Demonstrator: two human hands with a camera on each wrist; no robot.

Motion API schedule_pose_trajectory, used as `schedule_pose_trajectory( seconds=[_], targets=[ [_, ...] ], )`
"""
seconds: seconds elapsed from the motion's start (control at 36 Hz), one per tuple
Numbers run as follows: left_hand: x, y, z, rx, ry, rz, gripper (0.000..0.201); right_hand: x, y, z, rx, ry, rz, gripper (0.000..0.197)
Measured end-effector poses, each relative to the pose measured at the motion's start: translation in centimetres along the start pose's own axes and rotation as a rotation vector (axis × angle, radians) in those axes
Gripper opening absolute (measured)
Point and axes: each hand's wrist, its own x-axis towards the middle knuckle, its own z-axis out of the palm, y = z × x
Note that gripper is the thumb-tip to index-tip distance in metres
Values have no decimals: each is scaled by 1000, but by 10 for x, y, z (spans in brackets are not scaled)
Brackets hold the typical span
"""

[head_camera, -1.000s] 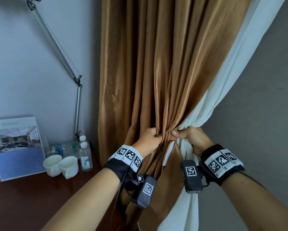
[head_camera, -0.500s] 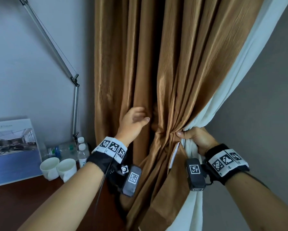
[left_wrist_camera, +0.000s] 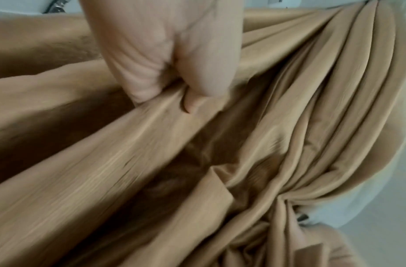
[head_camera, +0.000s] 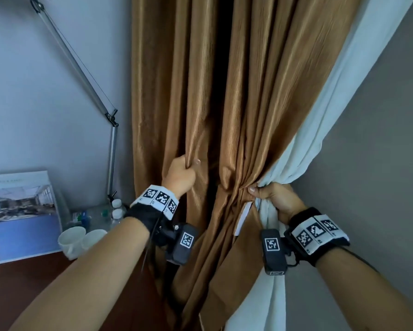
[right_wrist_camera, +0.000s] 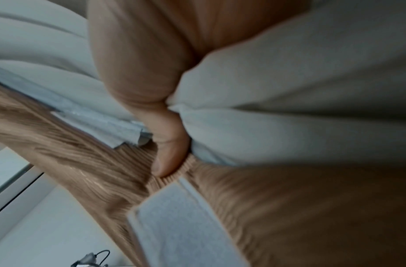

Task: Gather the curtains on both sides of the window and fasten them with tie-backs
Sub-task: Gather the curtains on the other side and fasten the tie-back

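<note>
The left hand (head_camera: 180,176) is closed in a fist around a loose fold of the brown curtain (head_camera: 260,91), left of the gathered bunch. The right hand (head_camera: 276,199) clamps the brown curtain and the white sheer curtain (head_camera: 320,130) together at the pinched waist, thumb across the folds. At far left, two white cups (head_camera: 81,240) stand on a dark table (head_camera: 21,283).

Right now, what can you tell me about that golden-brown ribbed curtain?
The golden-brown ribbed curtain hangs in long vertical folds, slightly shiny, with a white lining curtain at its right edge. The right hand pinches its gathered folds into a waist; the left hand grips a loose fold further left. No tie-back is fastened around it yet.
</note>
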Motion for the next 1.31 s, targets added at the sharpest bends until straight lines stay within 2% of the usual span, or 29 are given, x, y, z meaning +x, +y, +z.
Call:
schedule_pose_trajectory(
  seconds=[0.14, 0.25, 0.33, 0.5, 0.69, 0.78, 0.86, 0.94, 1.03, 1.08, 1.14, 1.19, 1.31],
  targets=[
    [-21, 4, 14, -155, -218, -63, 33, -3, 1, 15, -24, -127, -21, 21],
    [-38, 10, 27, -306, -214, -60, 29, -8, 3, 29, -20, -176, -64, 12],
    [-46, 10, 31, -347, -197, -11, 24, -9, 7, 35, 16, -109, -122, 29],
    [-51, 9, 40, -266, -175, 57, 31, -8, 13, 40, 28, -21, -220, 30],
    [-46, 9, 46, -275, -262, -3, 33, -3, 3, 25, -38, -111, -114, 35],
    [-42, 8, 45, -251, -266, -29, 34, 0, 4, 27, -67, -74, -111, 20],
    [-42, 7, 44, -162, -286, 27, 36, 3, 5, 30, -67, 1, -130, 21],
    [-48, 10, 46, -81, -275, 100, 38, 5, 3, 29, -84, 0, -117, 32],
    [-53, 9, 45, 39, -208, 175, 33, 4, 1, 27, -96, 4, -120, 33],
    [-55, 8, 39, 184, -79, 221, 20, 3, 2, 26, -92, 29, -120, 26],
    [-54, 7, 27, 207, 3, 244, 17, 3, 1, 23, -67, 57, -107, 22],
    [-50, 3, 12, 133, 56, 240, 33, 3, 0, 18, -50, 65, -89, 22],
    [-24, -6, -26, 198, 330, 302, 59, 2, -1, 15, -52, 47, -73, 21]
  ],
)
